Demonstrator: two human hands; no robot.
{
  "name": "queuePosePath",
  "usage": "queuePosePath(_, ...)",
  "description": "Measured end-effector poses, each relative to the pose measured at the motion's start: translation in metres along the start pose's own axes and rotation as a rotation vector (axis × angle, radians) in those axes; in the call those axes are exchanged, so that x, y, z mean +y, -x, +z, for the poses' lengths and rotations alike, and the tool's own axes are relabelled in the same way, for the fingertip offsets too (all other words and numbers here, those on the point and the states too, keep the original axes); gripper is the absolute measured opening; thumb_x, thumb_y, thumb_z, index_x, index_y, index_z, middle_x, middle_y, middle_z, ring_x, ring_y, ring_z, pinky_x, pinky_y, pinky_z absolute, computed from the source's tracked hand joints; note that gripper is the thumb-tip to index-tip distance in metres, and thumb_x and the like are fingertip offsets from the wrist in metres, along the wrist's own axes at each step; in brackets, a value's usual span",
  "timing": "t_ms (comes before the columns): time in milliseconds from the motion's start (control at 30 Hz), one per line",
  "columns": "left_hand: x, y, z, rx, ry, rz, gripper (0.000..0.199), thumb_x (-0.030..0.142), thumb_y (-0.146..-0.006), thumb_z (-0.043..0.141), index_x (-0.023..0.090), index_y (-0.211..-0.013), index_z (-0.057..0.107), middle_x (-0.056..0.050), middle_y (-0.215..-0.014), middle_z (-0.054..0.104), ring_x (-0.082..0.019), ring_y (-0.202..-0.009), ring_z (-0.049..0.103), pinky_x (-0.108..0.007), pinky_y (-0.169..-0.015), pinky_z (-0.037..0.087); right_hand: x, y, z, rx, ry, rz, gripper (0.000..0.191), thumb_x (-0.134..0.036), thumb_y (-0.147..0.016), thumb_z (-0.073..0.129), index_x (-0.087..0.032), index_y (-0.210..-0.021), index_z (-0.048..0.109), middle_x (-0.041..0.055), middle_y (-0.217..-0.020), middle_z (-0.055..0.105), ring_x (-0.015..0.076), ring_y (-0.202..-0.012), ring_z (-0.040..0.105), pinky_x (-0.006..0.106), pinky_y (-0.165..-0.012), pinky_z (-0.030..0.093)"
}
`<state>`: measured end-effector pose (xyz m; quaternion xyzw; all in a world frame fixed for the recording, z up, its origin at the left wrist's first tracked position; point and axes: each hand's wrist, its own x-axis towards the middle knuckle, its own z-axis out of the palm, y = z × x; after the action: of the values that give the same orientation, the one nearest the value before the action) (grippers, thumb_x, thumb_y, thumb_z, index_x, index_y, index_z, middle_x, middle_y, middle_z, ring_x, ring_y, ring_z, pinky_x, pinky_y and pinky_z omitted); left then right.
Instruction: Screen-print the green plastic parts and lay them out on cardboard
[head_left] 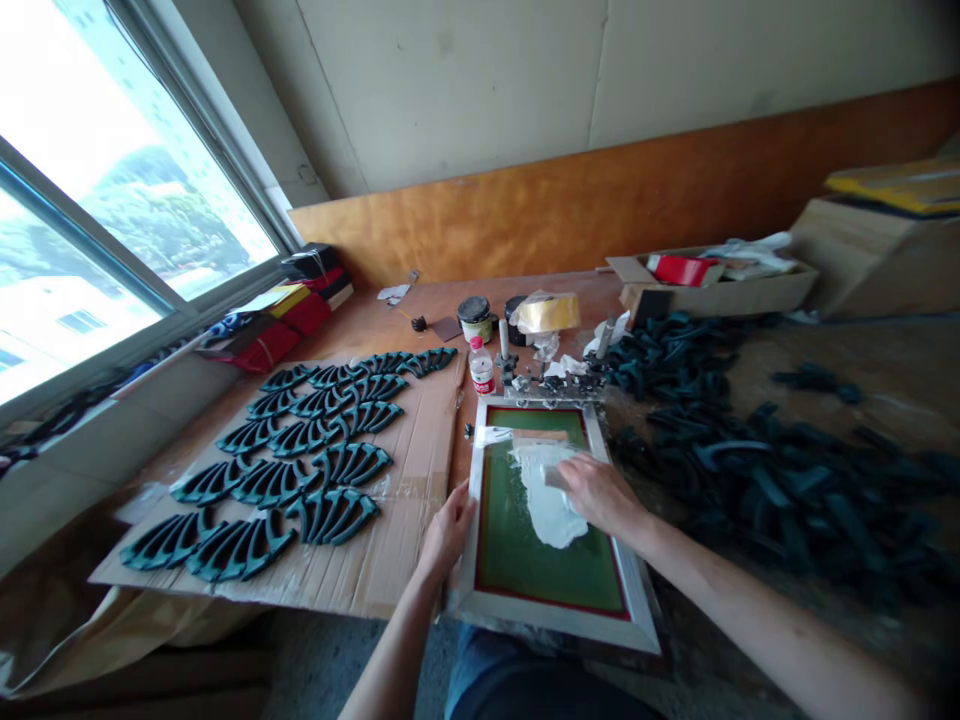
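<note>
A framed screen (499,560) with green mesh lies in front of me, its far end at a metal clamp (555,385). White paste (551,505) is spread over the middle of the mesh. My right hand (600,490) is closed on a small pale scraper (553,477) above the paste. Near the far end of the mesh lies a flat strip (540,436). My left hand (450,525) rests at the frame's left edge, fingers curled against it; whether it grips the frame is hard to make out.
Rows of dark green fan-shaped parts (240,545) lie on cardboard (409,500) at the left. Many loose dark parts (772,490) are heaped at the right. A bottle (481,368), jars (474,318) and a tape roll (551,312) stand behind the frame.
</note>
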<state>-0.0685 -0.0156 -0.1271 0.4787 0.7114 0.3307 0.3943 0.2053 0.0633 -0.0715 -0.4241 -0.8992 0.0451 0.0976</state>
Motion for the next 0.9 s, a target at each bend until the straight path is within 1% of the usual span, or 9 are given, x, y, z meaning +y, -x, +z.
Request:
queuePosePath(200,-0.006,-0.001,0.000,-0.041,-0.024,0.054,0.048,0.042,-0.089,0.044,0.021,-0.132,0.053,-0.007,-0.120,0.068,-0.023,-0.107,0.064,-0.033,-0.090,0.048,-0.001,0.035,-0.015,-0.083,-0.140,-0.375,0.025,-0.001,-0.075,0.044,-0.019,-0.081,0.061,0.0049,-0.081,0.063,0.0190,-0.083,0.056,0.028,-0.071,0.043)
queuePosePath(300,-0.008,-0.003,0.001,-0.050,0.010,0.064,0.048,0.041,-0.089,0.044,0.019,-0.131,0.053,-0.008,-0.121,0.067,-0.023,-0.109,0.063,-0.034,-0.093,0.047,0.002,0.027,-0.024,-0.123,-0.202,-0.291,0.021,-0.002,-0.074,0.048,-0.020,-0.075,0.059,0.0022,-0.077,0.061,0.0176,-0.079,0.055,0.027,-0.069,0.042)
queuePosePath(400,-0.008,-0.003,0.001,-0.052,0.063,0.067,0.049,0.042,-0.088,0.045,0.018,-0.130,0.054,-0.009,-0.114,0.070,-0.023,-0.103,0.066,-0.034,-0.089,0.049,-0.001,0.029,-0.013,0.045,-0.175,-0.210,0.023,-0.005,-0.081,0.044,-0.019,-0.082,0.063,0.0057,-0.083,0.063,0.0198,-0.086,0.055,0.030,-0.074,0.044)
queuePosePath(467,-0.006,-0.002,0.002,-0.045,0.091,0.045,0.049,0.044,-0.087,0.048,0.019,-0.128,0.056,-0.008,-0.108,0.072,-0.024,-0.097,0.067,-0.033,-0.085,0.051,-0.004,0.038,-0.004,0.096,-0.170,-0.255,0.025,-0.006,-0.082,0.044,-0.019,-0.088,0.065,0.0071,-0.087,0.064,0.0206,-0.089,0.055,0.032,-0.079,0.045)
queuePosePath(567,-0.002,-0.001,0.002,-0.028,0.124,-0.003,0.050,0.047,-0.082,0.054,0.021,-0.126,0.059,-0.007,-0.098,0.074,-0.023,-0.088,0.069,-0.033,-0.078,0.053,-0.004,0.041,-0.004,0.035,-0.189,-0.295,0.019,-0.011,-0.082,0.051,-0.020,-0.089,0.065,0.0051,-0.085,0.064,0.0201,-0.087,0.056,0.033,-0.080,0.045)
queuePosePath(667,0.006,0.002,-0.003,-0.054,0.215,-0.026,0.059,0.050,-0.079,0.057,0.019,-0.129,0.056,-0.005,-0.084,0.074,-0.022,-0.075,0.068,-0.031,-0.067,0.053,0.000,0.012,-0.020,0.024,-0.165,-0.175,0.019,-0.021,-0.083,0.059,-0.024,-0.101,0.065,0.0031,-0.090,0.066,0.0200,-0.088,0.058,0.031,-0.079,0.046)
queuePosePath(733,0.018,0.006,-0.011,-0.089,0.301,-0.035,0.070,0.053,-0.076,0.061,0.017,-0.135,0.050,-0.003,-0.074,0.072,-0.019,-0.065,0.066,-0.028,-0.059,0.051,0.006,-0.017,-0.038,0.066,-0.117,-0.045,0.039,-0.027,-0.083,0.063,-0.028,-0.122,0.058,0.0023,-0.097,0.067,0.0197,-0.089,0.060,0.030,-0.078,0.047)
queuePosePath(800,0.037,0.011,-0.024,-0.113,0.379,-0.030,0.076,0.055,-0.073,0.064,0.016,-0.136,0.049,-0.002,-0.071,0.070,-0.018,-0.062,0.064,-0.026,-0.056,0.049,0.017,-0.040,-0.058,0.128,-0.058,0.078,0.053,-0.036,-0.085,0.062,-0.031,-0.136,0.046,0.0025,-0.101,0.068,0.0195,-0.087,0.062,0.028,-0.072,0.048)
queuePosePath(900,0.080,0.016,-0.045,-0.078,0.459,0.026,0.059,0.058,-0.074,0.063,0.015,-0.114,0.066,-0.004,-0.077,0.070,-0.018,-0.069,0.064,-0.025,-0.060,0.049,0.048,-0.048,-0.084,0.313,-0.066,0.245,0.046,-0.045,-0.091,0.049,-0.026,-0.133,0.050,0.0046,-0.096,0.069,0.0190,-0.078,0.063,0.026,-0.063,0.046)
